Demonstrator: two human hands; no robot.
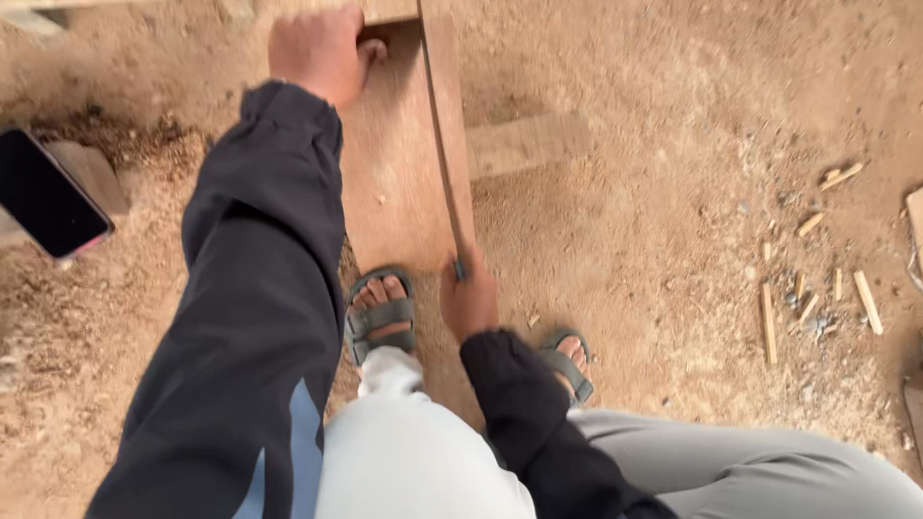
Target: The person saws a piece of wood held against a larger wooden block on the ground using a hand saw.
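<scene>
Wooden plank (399, 183) lies on sandy ground, sandalled foot (381, 315) pressing near end. Left hand (317, 50) curled, gripping far end. Right hand (468, 300) closed around saw (444, 144) handle at plank's right edge. Plank probably stiff, fairly heavy; best held at ends.

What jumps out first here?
A wooden board lying on the sandy ground, pinned by a sandalled foot. The left hand grips its far end, while the right hand holds a saw along its right edge. A dark phone lies at far left.
</scene>
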